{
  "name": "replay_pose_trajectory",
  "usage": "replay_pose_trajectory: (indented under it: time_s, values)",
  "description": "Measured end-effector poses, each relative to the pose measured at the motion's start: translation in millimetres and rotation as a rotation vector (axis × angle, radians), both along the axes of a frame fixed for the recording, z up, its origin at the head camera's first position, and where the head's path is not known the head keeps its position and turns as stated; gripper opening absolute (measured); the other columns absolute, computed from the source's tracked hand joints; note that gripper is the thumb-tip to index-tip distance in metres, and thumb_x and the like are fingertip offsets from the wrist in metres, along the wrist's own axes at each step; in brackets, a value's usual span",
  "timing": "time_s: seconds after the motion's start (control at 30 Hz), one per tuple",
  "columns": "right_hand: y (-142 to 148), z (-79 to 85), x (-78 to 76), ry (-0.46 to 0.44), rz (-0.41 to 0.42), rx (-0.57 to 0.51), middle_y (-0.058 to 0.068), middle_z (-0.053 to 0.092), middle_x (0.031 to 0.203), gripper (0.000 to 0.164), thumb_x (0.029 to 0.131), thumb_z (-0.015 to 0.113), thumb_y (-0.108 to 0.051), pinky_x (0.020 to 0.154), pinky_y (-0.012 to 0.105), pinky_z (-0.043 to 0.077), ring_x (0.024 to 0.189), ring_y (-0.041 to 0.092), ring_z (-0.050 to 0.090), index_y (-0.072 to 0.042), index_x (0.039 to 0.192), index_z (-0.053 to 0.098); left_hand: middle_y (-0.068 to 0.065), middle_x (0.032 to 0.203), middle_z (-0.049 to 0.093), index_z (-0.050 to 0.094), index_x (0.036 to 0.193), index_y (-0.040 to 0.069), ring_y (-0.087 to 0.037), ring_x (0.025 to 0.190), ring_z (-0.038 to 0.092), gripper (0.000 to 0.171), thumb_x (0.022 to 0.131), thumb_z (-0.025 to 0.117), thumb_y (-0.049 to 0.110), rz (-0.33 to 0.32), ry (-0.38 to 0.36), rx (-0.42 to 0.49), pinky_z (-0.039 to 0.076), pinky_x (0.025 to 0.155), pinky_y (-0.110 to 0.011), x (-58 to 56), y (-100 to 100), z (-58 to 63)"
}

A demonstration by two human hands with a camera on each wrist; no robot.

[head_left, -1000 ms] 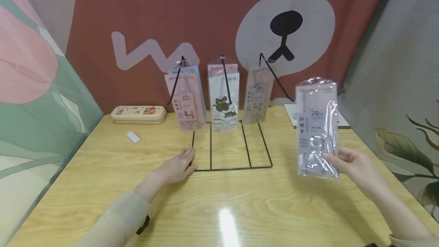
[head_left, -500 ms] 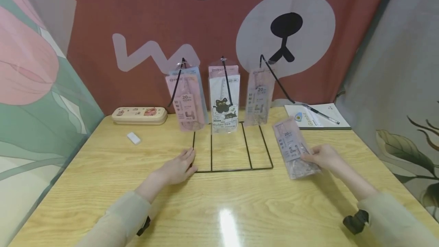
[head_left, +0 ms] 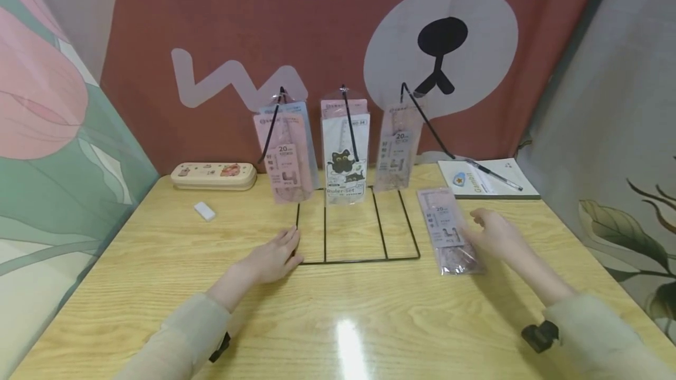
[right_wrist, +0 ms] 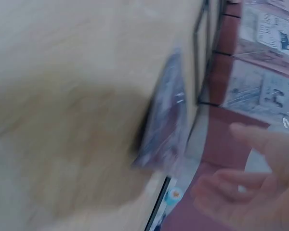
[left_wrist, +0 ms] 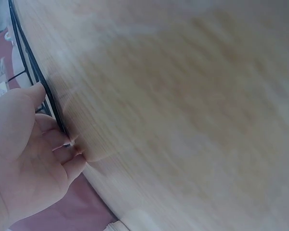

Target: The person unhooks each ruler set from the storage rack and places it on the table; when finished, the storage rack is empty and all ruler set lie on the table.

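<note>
Pink packet point(head_left: 442, 227) on the table point(head_left: 296, 321), just off the 3 o'clock side of the black wire rack point(head_left: 354, 261). Long axis runs 11 to 5 o'clock; head of the print points to 11, clear crinkled end to 5. Printed face up. Whether it lies fully flat, cannot tell.

Right hand point(head_left: 496, 233) at the packet's 3 o'clock edge, thumb and fingers apart, gripping nothing; right wrist view shows a gap to the packet. Left hand point(head_left: 271, 260) rests on the rack's 8 o'clock corner, fingers loosely extended, hiding that corner.

Notebook point(head_left: 454, 189) with pen point(head_left: 493, 175) at 1 o'clock from the packet. Hanging packets point(head_left: 345, 163) on the rack's 12 o'clock side; rear ones mostly covered by front ones.

Hard to make out: in the right wrist view the packet is blurred and steeply foreshortened, print unreadable there. Head view: big "20" legible, small print not; right hand's lower fingers hidden behind the hand. Left wrist view cuts off the left palm at 8 o'clock; right wrist view crops the right hand at 4.
</note>
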State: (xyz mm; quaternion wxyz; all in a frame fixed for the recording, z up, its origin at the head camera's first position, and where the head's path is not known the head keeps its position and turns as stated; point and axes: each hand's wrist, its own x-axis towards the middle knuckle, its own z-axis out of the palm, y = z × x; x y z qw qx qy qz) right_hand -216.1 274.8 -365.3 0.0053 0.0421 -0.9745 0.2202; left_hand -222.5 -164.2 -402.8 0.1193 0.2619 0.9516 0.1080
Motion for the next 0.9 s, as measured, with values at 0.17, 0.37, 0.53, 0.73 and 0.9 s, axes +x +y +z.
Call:
replay_pose_trajectory:
  time_s: [0.17, 0.37, 0.53, 0.73, 0.9]
  values:
    - [-26.1, 8.4, -22.0, 0.041, 0.101, -0.241, 0.035, 0.050, 0.128, 0.060, 0.093, 0.058, -0.026, 0.101, 0.058, 0.041, 0.118, 0.049, 0.049, 0.009, 0.137, 0.037, -0.024, 0.154, 0.017, 0.024, 0.145, -0.007, -0.041, 0.142, 0.020, 0.062, 0.101, 0.039, 0.034, 0.001, 0.005, -0.002, 0.025, 0.114, -0.052, -0.8, -0.5, -0.9]
    - [-53.2, 5.9, -57.6, 0.033, 0.146, -0.442, 0.032, 0.039, 0.141, 0.072, 0.092, 0.060, -0.028, 0.110, 0.055, 0.032, 0.130, 0.046, 0.039, 0.006, 0.145, 0.023, -0.024, 0.154, 0.016, 0.022, 0.145, -0.008, -0.041, 0.142, 0.019, 0.062, 0.102, 0.039, 0.034, -0.006, 0.004, -0.006, 0.024, 0.114, -0.052, -1.7, -1.3, -0.6]
    - [-67.5, 4.4, -82.3, -0.013, 0.088, -0.514, 0.026, 0.033, 0.147, 0.082, 0.089, 0.062, -0.039, 0.112, 0.054, 0.030, 0.136, 0.043, 0.033, -0.001, 0.148, 0.020, -0.024, 0.154, 0.016, 0.023, 0.145, -0.008, -0.042, 0.141, 0.019, 0.062, 0.102, 0.039, 0.033, -0.013, 0.013, 0.003, 0.025, 0.114, -0.054, -1.8, -1.3, -0.1]
    - [-78.2, 3.4, -97.7, -0.060, 0.011, -0.517, 0.018, 0.041, 0.145, 0.078, 0.088, 0.062, -0.044, 0.109, 0.051, 0.035, 0.133, 0.034, 0.040, -0.006, 0.146, 0.027, -0.024, 0.154, 0.016, 0.023, 0.145, -0.007, -0.042, 0.142, 0.019, 0.062, 0.101, 0.039, 0.034, -0.011, 0.009, -0.003, 0.024, 0.114, -0.053, -1.3, -1.4, -0.3]
    - [-83.3, 0.7, -100.1, -0.122, -0.007, -0.610, 0.020, 0.046, 0.139, 0.064, 0.090, 0.061, -0.042, 0.110, 0.054, 0.032, 0.131, 0.036, 0.040, -0.001, 0.136, 0.043, -0.025, 0.154, 0.017, 0.023, 0.145, -0.008, -0.042, 0.142, 0.019, 0.063, 0.101, 0.039, 0.034, -0.010, 0.009, 0.005, 0.024, 0.114, -0.053, -1.4, -2.0, -0.7]
